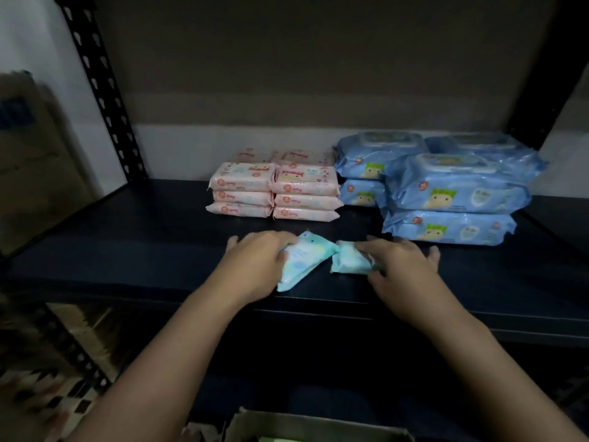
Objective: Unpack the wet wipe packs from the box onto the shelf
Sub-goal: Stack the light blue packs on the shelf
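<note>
Dim light; a pale plaster wall (197, 145) fills the upper frame, a perforated black metal upright (102, 90) upper left, patterned tiled floor (47, 387) lower left.

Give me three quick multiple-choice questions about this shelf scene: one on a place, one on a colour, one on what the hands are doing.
1. Where are the blue packs?
A. right of the pink packs
B. left of them
C. on the floor

2. What colour is the shelf?
A. white
B. dark
C. red

3. What is the left hand doing?
A. hanging idle
B. pointing upward
C. holding a small pale pack

Answers: 1 A, blue stacks stand at right. 2 B, the board looks dark. 3 C, fingers wrap the pack; the right hand holds another small pack.
</note>
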